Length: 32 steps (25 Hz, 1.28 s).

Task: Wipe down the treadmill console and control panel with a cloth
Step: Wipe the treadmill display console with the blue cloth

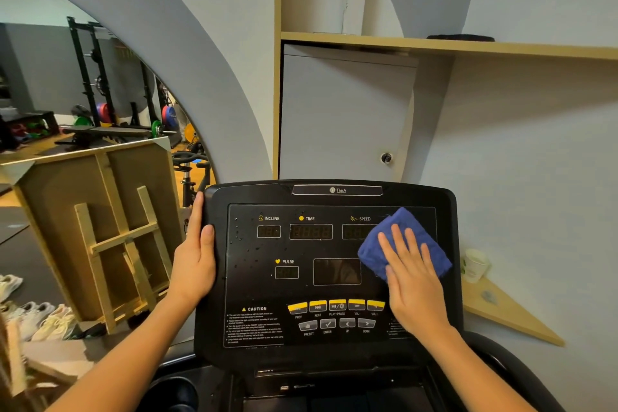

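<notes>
The black treadmill console [254,281] fills the lower middle of the head view, with dark displays and a row of yellow buttons [336,306]. Small water droplets dot its left half. My right hand [413,281] lies flat, fingers spread, pressing a folded blue cloth [401,227] onto the panel's upper right, over the SPEED display. My left hand [195,254] grips the console's left edge, thumb on the front face.
A paper cup [475,264] stands on a wooden corner shelf [508,314] right of the console. A wooden board with an easel frame [110,237] leans at the left, several shoes [40,318] beside it. A grey cabinet door [344,117] is behind the console.
</notes>
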Available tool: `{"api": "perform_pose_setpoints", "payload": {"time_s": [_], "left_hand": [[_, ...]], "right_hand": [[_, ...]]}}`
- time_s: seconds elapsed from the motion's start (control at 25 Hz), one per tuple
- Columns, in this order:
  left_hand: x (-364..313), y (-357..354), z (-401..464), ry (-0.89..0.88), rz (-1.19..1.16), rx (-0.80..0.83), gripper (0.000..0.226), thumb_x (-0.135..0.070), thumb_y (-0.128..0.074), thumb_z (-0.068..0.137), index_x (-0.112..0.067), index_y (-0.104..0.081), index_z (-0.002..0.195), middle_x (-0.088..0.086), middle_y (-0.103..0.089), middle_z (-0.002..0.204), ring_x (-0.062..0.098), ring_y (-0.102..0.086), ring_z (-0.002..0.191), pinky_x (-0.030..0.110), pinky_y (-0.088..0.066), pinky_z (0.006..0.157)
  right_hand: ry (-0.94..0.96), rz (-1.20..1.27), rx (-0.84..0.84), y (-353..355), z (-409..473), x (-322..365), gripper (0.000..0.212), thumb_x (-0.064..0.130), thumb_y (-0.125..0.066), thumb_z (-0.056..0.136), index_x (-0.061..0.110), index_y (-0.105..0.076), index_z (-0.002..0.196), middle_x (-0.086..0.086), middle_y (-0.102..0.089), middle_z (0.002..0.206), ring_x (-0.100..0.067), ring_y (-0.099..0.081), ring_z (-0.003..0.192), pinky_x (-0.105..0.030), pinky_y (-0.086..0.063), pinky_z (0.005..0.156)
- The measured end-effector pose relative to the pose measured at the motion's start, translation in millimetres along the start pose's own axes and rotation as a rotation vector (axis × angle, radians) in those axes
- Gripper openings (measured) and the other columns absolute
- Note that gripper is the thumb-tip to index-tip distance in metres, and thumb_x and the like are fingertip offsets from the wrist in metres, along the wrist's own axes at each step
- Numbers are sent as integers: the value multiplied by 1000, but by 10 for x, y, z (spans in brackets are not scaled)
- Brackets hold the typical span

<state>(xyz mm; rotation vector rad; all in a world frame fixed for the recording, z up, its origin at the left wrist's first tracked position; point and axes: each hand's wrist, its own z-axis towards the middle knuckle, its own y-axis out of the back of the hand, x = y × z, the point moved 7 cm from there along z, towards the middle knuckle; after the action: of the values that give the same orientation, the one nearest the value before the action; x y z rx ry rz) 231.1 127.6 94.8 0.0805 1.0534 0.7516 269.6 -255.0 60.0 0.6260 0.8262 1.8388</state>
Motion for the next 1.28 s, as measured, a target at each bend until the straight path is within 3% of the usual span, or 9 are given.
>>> {"api": "perform_pose_setpoints", "payload": {"time_s": [0.08, 0.32, 0.56, 0.8, 0.92, 1.0, 1.16, 1.28], "left_hand": [[16, -5, 5, -4, 3, 3, 54, -43, -22, 104, -50, 1, 152, 4, -54, 139, 22, -63, 105, 43, -48, 95], [60, -37, 25, 2, -9, 11, 53, -43, -21, 104, -50, 0, 152, -13, -50, 127, -3, -56, 89, 25, -45, 84], [66, -37, 37, 3, -16, 1, 53, -42, -21, 104, -47, -1, 153, -17, -49, 125, -8, -54, 87, 22, -43, 84], [72, -27, 39, -5, -30, -10, 53, -41, -23, 105, -46, -2, 153, -34, -50, 103, -3, -62, 79, 15, -47, 73], [78, -20, 34, -12, -51, -14, 53, -40, -23, 105, -47, -3, 153, -26, -58, 105, -1, -66, 81, 16, -50, 74], [84, -19, 26, -10, -58, -10, 53, -41, -23, 105, -48, -2, 153, -23, -59, 106, 3, -67, 83, 18, -51, 75], [86, -20, 40, -16, -48, -4, 53, -40, -23, 105, -48, 0, 153, -30, -54, 107, 1, -66, 82, 18, -51, 75], [92, -17, 42, -20, -49, -4, 53, -40, -23, 105, -50, 0, 152, -20, -57, 116, 3, -66, 89, 24, -53, 82]], "right_hand": [[-91, 47, -42, 37, 117, 43, 57, 36, -19, 101, 25, -14, 157, -4, -9, 165, -26, -3, 152, -55, -15, 119], [-222, 74, -135, 112, 623, 340, 58, 36, -19, 100, 22, -7, 156, -8, -10, 164, -35, -9, 151, -58, -15, 119], [-39, 54, -112, 118, 938, 946, 57, 35, -19, 102, 22, -17, 157, -5, -9, 166, -31, -2, 152, -54, -9, 121], [252, 16, -26, -107, 818, 1637, 58, 30, -32, 102, 24, -16, 158, -2, -4, 166, -28, 5, 152, -53, -5, 121], [397, -23, 39, -247, 596, 1720, 65, 28, -45, 99, 24, -17, 157, -1, -5, 166, -27, 3, 152, -53, -8, 121], [468, -38, 73, -276, 450, 1656, 64, 28, -43, 98, 25, -18, 157, 0, -7, 166, -25, 1, 152, -51, -9, 121], [462, -77, 75, -229, 290, 1340, 63, 29, -34, 97, 26, -18, 157, 0, -10, 165, -22, -1, 152, -48, -9, 121], [343, -63, 41, -177, 333, 1135, 62, 26, -33, 96, 24, -19, 157, -3, -15, 165, -23, -3, 152, -50, -11, 121]]}}
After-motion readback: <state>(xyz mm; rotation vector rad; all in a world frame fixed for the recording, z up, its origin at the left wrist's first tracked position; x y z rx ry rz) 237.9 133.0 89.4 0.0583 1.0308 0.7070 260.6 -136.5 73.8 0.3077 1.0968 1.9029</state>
